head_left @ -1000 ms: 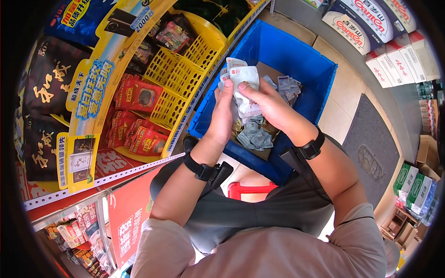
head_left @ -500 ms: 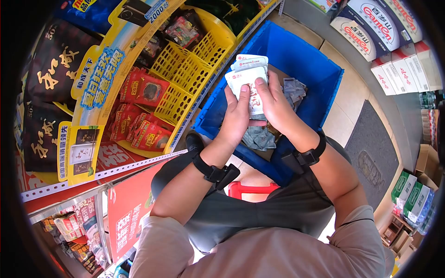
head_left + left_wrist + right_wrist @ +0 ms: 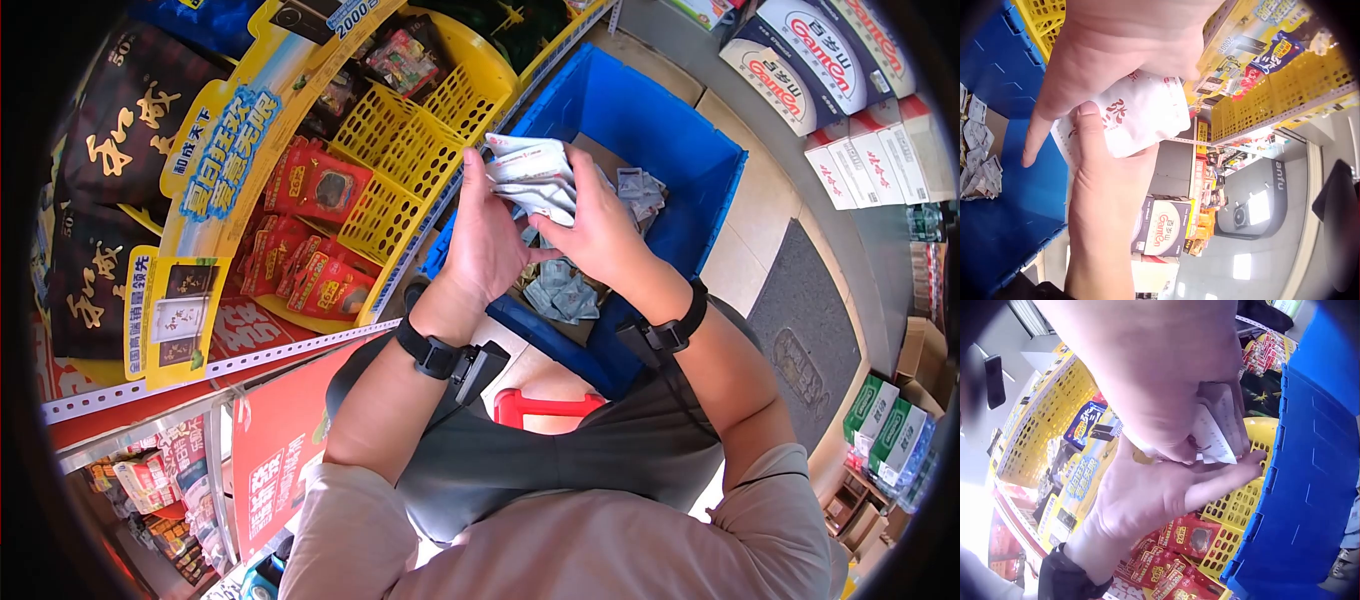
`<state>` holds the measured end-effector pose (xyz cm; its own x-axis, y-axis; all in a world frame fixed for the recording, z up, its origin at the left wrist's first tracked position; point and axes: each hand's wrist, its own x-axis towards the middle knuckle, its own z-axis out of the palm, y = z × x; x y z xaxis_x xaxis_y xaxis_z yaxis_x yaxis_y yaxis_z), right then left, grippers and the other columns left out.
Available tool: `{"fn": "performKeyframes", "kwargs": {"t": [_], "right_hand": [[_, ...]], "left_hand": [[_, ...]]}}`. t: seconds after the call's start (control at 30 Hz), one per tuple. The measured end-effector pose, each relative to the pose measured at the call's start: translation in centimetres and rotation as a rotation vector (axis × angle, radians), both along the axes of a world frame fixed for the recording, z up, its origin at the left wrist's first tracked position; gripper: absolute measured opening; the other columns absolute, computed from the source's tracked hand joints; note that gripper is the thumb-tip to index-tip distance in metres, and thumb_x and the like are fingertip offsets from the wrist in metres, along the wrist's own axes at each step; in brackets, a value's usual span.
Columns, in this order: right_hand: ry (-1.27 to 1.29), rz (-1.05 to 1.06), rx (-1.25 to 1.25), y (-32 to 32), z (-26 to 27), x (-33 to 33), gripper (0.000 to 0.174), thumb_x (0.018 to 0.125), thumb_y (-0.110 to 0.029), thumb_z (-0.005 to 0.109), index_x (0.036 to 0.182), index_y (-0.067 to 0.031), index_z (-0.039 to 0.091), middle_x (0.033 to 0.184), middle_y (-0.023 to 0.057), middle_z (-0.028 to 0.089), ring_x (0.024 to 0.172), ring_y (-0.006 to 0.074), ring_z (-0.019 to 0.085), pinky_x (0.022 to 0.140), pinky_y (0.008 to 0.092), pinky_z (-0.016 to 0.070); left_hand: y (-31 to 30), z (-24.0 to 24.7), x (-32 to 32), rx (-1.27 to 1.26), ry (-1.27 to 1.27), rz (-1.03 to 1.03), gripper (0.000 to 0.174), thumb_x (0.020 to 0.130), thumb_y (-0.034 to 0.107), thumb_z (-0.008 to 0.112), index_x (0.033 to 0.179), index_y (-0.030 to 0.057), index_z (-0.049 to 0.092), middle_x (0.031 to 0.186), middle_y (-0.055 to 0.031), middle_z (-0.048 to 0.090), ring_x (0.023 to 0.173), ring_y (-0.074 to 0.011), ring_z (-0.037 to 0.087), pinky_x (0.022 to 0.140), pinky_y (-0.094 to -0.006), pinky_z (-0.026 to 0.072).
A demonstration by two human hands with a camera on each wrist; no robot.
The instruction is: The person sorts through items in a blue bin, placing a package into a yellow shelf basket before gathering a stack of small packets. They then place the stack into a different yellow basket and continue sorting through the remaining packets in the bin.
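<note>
Above the blue bin (image 3: 690, 150), my right hand (image 3: 605, 235) grips a stack of white packets (image 3: 532, 172), its thumb pressed on their near edge. The right wrist view has the stack (image 3: 1219, 434) pinched in that hand (image 3: 1160, 375). My left hand (image 3: 480, 245) is held at the stack's left side, thumb raised and palm turned to it; its fingers (image 3: 1225, 484) stretch straight below the packets. Red lettering marks the front packet (image 3: 1141, 115) in the left wrist view. Small silvery sachets (image 3: 562, 292) lie inside the bin.
At the left, a yellow shelf rack (image 3: 400, 145) holds red packets (image 3: 318, 182) and black bags (image 3: 115, 130). Cartons (image 3: 800, 65) are stacked at the upper right, beside a grey floor mat (image 3: 800, 320). A red plastic piece (image 3: 550, 405) is between the knees.
The stack has gone from upright, facing the head camera, to tilted with its edges showing. My left hand has loosened from its grip and spread beside it; the right hand keeps hold.
</note>
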<state>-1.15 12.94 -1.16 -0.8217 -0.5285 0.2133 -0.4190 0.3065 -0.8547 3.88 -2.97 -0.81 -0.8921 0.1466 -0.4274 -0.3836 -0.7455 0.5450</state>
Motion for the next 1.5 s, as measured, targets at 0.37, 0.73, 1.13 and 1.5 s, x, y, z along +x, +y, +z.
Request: {"fn": "performKeyframes", "kwargs": {"t": [0.37, 0.73, 1.13, 1.5], "right_hand": [[0.235, 0.015, 0.153, -0.6, 0.1, 1.0, 0.071, 0.078, -0.009, 0.082, 0.14, -0.0048, 0.047, 0.127, 0.0203, 0.057, 0.117, 0.0433, 0.059, 0.095, 0.0482, 0.0522], [0.004, 0.034, 0.16, 0.0, 0.0, 0.7, 0.079, 0.08, -0.025, 0.086, 0.141, -0.002, 0.042, 0.131, 0.0268, 0.06, 0.119, 0.0451, 0.062, 0.097, 0.0478, 0.0532], [-0.095, 0.015, 0.177, -0.3, -0.2, 1.3, 0.062, 0.082, -0.02, 0.082, 0.134, -0.0042, 0.052, 0.119, 0.0247, 0.069, 0.109, 0.0423, 0.069, 0.091, 0.0442, 0.0558], [-0.296, 0.266, -0.276, -11.7, -6.7, 0.7, 0.055, 0.091, -0.002, 0.074, 0.139, -0.001, 0.049, 0.131, 0.0108, 0.066, 0.115, 0.0215, 0.066, 0.098, 0.0357, 0.0532]], "left_hand": [[-0.3, -0.9, -0.3, 0.165, -0.095, 0.072, 0.073, 0.097, 0.075, 0.045, 0.129, 0.0109, 0.059, 0.132, -0.0162, 0.064, 0.125, -0.0361, 0.059, 0.109, -0.0588, 0.0445], [0.2, -1.2, -0.5, 0.03, -0.09, 0.138, 0.056, 0.101, 0.06, 0.054, 0.121, 0.0092, 0.062, 0.115, -0.0133, 0.071, 0.105, -0.0285, 0.07, 0.092, -0.0453, 0.0579], [0.4, 0.2, 1.0, -0.213, -0.123, 0.108, 0.057, 0.098, 0.068, 0.056, 0.127, 0.019, 0.055, 0.118, -0.0052, 0.066, 0.11, -0.0212, 0.064, 0.093, -0.0509, 0.0527], [-4.4, 1.8, 6.8, -1.37, 0.497, 0.603, 0.059, 0.089, 0.011, 0.068, 0.142, 0.0019, 0.044, 0.13, -0.0212, 0.049, 0.117, -0.0377, 0.051, 0.104, -0.0426, 0.044]]}}
